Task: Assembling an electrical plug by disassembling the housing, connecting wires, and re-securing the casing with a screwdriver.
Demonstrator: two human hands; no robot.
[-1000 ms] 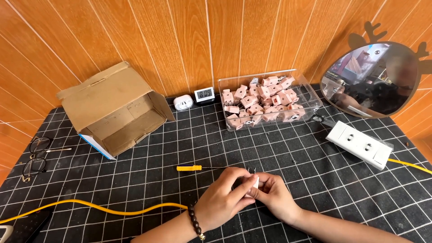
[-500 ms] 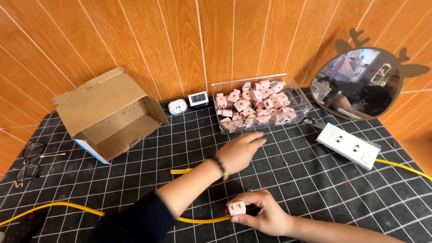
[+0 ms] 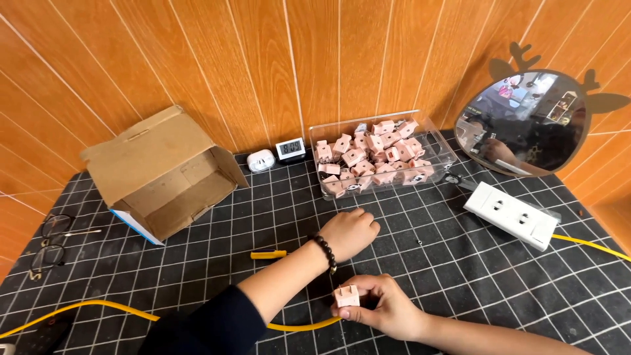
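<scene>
The left hand (image 3: pixel 351 231) has let go of the pink plug (image 3: pixel 347 296) and moved up the desk (image 3: pixel 499 276). A second ago both hands were together on the plug. Now the left hand rests flat on the black grid mat, fingers loosely curled and holding nothing, just in front of the clear box (image 3: pixel 384 158). So the plug is now held by one hand only.

The right hand (image 3: pixel 384 306) is closed around the pink plug, low and near the front edge. The plug's two prongs point up. One yellow cable (image 3: pixel 144 314) runs from the left and ends right beside the plug.

The clear box is full of pink plugs, too many to count. There is one open cardboard box (image 3: pixel 161 174), one white power strip (image 3: pixel 511 215), one small clock (image 3: pixel 289 149), one little white charger (image 3: pixel 261 160), one round mirror (image 3: pixel 522 121), one pair of glasses (image 3: pixel 49 243) and one short yellow piece (image 3: pixel 268 254) near the left wrist.
</scene>
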